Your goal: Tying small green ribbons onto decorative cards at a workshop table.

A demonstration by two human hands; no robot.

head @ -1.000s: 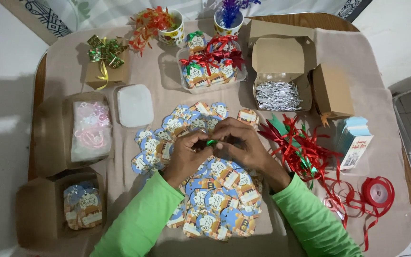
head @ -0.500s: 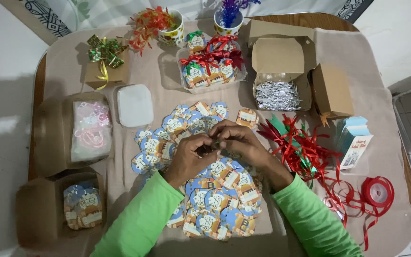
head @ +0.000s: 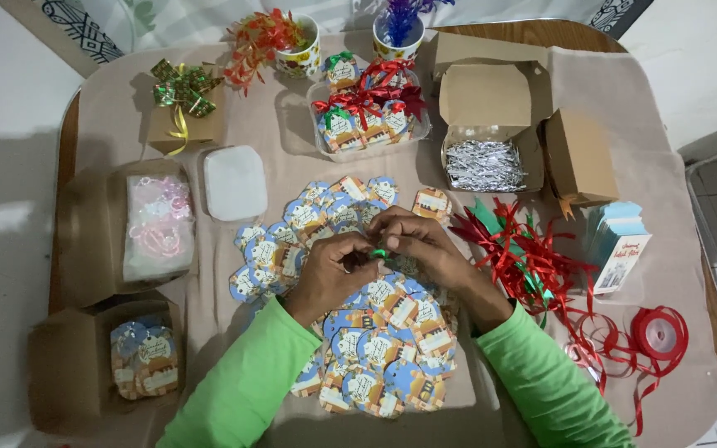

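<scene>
- The left hand [head: 329, 274] and right hand [head: 421, 245] meet at the centre of the frame, fingers curled in and fingertips pinched together on a small green ribbon piece [head: 379, 253], which shows between the two thumbs.
- Both hands are nearly closed around it; whether a tag is also held under the fingers cannot be told, as the knuckles hide it.
- As a judgement, the step in hand is tying or twisting the green bit into a small bow or knot; the next move calls for a fine, steady pull with both fingertips while the piece stays pinched.
- Directly beneath and around the hands lies a spread of blue and orange printed paper tags [head: 375, 332], overlapping one another from mid-frame down toward the lower centre.
- Just right of the right hand is a tangle of red ribbon strips [head: 524, 257] with some green pieces mixed in, and farther to the lower right a red ribbon spool [head: 660, 332].
- Above the hands, at upper centre, a clear tray [head: 319, 133] holds finished tags with red and green bows.
- To its right an open cardboard box [head: 483, 99] holds silver twist ties [head: 483, 166].
- At lower left another brown box [head: 68, 365] holds more tags.
</scene>
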